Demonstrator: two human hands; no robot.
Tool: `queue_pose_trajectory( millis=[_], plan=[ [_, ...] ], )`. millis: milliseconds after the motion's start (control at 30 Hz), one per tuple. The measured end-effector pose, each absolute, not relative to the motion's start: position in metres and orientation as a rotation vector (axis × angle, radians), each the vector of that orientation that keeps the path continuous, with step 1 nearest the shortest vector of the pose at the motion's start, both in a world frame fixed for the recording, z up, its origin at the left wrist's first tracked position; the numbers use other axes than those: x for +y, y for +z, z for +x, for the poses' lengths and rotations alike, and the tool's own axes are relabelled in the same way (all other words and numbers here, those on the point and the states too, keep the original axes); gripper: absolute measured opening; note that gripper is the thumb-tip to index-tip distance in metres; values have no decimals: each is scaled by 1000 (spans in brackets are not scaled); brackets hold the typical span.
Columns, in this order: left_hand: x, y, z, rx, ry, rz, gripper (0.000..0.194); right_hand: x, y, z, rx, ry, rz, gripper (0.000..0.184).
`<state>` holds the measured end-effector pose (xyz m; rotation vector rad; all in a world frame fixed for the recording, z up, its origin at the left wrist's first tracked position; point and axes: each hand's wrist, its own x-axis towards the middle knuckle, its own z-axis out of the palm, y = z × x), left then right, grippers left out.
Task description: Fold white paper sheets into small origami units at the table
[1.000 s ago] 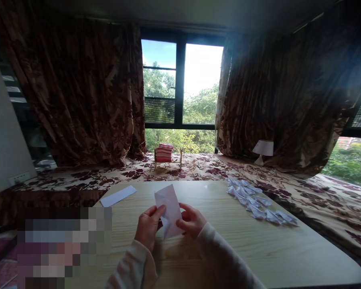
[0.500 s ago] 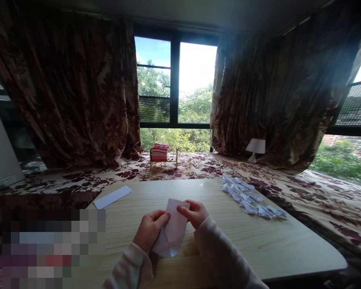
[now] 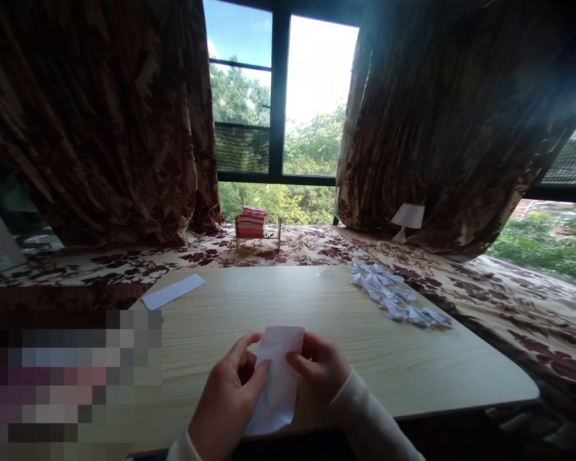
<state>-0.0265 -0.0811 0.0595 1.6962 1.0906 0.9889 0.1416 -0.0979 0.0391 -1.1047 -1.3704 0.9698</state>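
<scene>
A small white sheet of paper point(image 3: 281, 368) is held up between both hands over the near edge of the table. My left hand point(image 3: 230, 390) pinches its left edge, thumb on the front and fingers behind. On the right edge, my right hand point(image 3: 324, 366) grips the sheet with the thumb against its face. The lower end of the paper curves and shows a bluish sheen. Fingers behind the sheet are partly hidden.
Several folded white paper pieces point(image 3: 388, 294) lie at the table's right side. A flat white paper strip point(image 3: 174, 291) rests at the left edge of the wooden table point(image 3: 249, 298). Beyond stand a small rack with red-striped cloths point(image 3: 252, 222) and a white lamp point(image 3: 408, 216).
Both hands and the paper have come lower and closer to me. The sheet now stands more upright. The whole view has shifted slightly downward.
</scene>
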Motion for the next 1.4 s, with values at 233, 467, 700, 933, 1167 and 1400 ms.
queue_pose_trajectory(
  millis=[233, 467, 700, 933, 1167, 1400],
  plan=[
    [-65, 63, -20, 1367, 956, 2189, 13, -99, 36, 134, -1519, 596, -1416, 10],
    [-67, 58, -15, 1447, 915, 2372, 12, -99, 27, 135, -1691, 11, -1641, 19],
    [-69, 56, -11, 1508, 882, 2441, 11, -101, 22, 135, -1737, -14, -1602, 6],
    [-72, 58, -16, 1408, 842, 2474, 8, -100, 20, 137, -1799, -57, -1640, 7],
    [-80, 58, -26, 1255, 890, 2545, 12, -103, 22, 134, -1751, -61, -1671, 6],
    [-83, 64, -21, 1250, 812, 2705, 20, -104, 24, 133, -1762, -89, -1691, 8]
  ],
)
